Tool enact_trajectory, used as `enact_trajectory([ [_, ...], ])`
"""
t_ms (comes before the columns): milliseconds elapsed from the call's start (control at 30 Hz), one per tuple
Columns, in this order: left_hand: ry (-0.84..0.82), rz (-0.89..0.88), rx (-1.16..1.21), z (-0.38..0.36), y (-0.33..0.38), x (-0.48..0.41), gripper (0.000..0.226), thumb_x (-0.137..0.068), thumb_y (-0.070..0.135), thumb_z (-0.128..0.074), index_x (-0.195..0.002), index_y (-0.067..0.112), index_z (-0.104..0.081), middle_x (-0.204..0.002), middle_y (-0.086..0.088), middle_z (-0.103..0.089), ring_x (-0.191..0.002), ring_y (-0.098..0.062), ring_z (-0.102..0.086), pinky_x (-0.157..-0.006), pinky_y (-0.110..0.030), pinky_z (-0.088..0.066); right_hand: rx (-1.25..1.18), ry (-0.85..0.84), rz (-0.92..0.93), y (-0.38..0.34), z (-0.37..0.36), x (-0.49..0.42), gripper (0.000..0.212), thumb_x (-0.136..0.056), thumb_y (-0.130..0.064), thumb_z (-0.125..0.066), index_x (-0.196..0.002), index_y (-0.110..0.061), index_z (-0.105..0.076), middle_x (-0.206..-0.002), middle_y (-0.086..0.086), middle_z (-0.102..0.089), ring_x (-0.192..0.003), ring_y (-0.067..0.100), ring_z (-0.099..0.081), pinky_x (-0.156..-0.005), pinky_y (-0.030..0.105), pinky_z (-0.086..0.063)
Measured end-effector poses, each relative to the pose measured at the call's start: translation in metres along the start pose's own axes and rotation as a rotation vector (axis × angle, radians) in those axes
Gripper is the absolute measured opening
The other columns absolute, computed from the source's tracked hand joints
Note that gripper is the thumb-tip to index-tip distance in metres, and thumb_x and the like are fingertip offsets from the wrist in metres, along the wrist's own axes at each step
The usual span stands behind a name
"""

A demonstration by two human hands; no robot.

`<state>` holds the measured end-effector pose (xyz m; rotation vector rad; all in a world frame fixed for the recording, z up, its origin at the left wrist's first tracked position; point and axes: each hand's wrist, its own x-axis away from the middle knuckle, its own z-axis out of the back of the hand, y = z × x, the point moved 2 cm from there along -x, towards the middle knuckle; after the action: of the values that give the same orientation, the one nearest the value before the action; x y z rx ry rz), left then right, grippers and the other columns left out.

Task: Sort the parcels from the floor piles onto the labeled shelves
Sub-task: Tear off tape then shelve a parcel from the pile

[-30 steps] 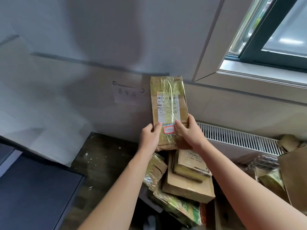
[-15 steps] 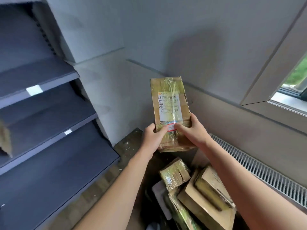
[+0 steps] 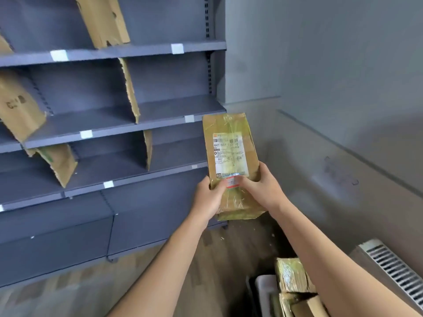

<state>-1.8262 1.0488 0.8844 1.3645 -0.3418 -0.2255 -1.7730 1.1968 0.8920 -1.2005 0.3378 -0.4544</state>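
Observation:
I hold a brown cardboard parcel [image 3: 230,145] wrapped in clear tape upright in front of me, its white shipping label facing me. My left hand [image 3: 209,196] grips its lower left edge, thumb on the front. My right hand [image 3: 261,187] grips its lower right edge, thumb near a small red-bordered sticker. The grey shelf unit [image 3: 160,110] with white tags on its shelf edges stands to the left, close to the parcel. More taped parcels [image 3: 290,277] lie on the floor at the bottom right.
Brown cardboard dividers [image 3: 131,88] split the shelves into bays. A grey wall [image 3: 332,65] rises behind the parcel. A radiator grille [image 3: 398,273] runs along the lower right. Wood-look floor [image 3: 91,289] lies below the shelves.
My view has swung left from the window and wall to the shelf unit. The parcel stays in both hands, now beside the shelves, and the floor pile has slid to the bottom right.

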Motion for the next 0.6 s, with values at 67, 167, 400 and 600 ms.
enact_trajectory([
  [67, 0.065, -0.005, -0.025, 0.029, 0.002, 0.005, 0.013, -0.094, 0.037, -0.059, -0.103, 0.028, -0.062, -0.099, 0.006, -0.071, -0.09, -0.013, -0.068, -0.085, -0.04, -0.058, -0.017, -0.053, 0.019, -0.017, -0.025, 0.003, 0.061, -0.08, -0.039, -0.076, -0.133, -0.028, -0.046, -0.115, -0.015, -0.063, -0.105, 0.01, -0.063, -0.092, 0.033, -0.052],
  [167, 0.142, 0.0, -0.042, 0.07, 0.003, 0.01, 0.019, -0.092, 0.043, -0.059, -0.102, 0.027, -0.063, -0.099, 0.006, -0.071, -0.091, -0.014, -0.068, -0.088, -0.044, -0.056, -0.042, -0.123, 0.051, -0.041, -0.06, 0.006, 0.056, -0.082, -0.036, -0.075, -0.13, -0.026, -0.047, -0.11, -0.017, -0.063, -0.101, 0.006, -0.063, -0.084, 0.026, -0.051],
  [400, 0.252, 0.015, 0.006, 0.159, -0.002, 0.019, 0.018, -0.093, 0.041, -0.059, -0.106, 0.03, -0.064, -0.1, 0.008, -0.072, -0.093, -0.014, -0.069, -0.089, -0.045, -0.056, -0.102, -0.245, 0.081, -0.084, -0.143, 0.014, 0.054, -0.084, -0.033, -0.074, -0.129, -0.03, -0.045, -0.105, -0.022, -0.061, -0.094, 0.0, -0.063, -0.074, 0.018, -0.05],
  [600, 0.279, -0.005, 0.012, 0.233, -0.01, 0.016, 0.018, -0.094, 0.037, -0.059, -0.108, 0.027, -0.065, -0.099, 0.008, -0.072, -0.091, -0.012, -0.069, -0.084, -0.038, -0.057, -0.109, -0.259, 0.087, -0.112, -0.21, 0.022, 0.055, -0.085, -0.031, -0.074, -0.132, -0.026, -0.045, -0.108, -0.018, -0.063, -0.097, 0.004, -0.064, -0.081, 0.023, -0.052],
])
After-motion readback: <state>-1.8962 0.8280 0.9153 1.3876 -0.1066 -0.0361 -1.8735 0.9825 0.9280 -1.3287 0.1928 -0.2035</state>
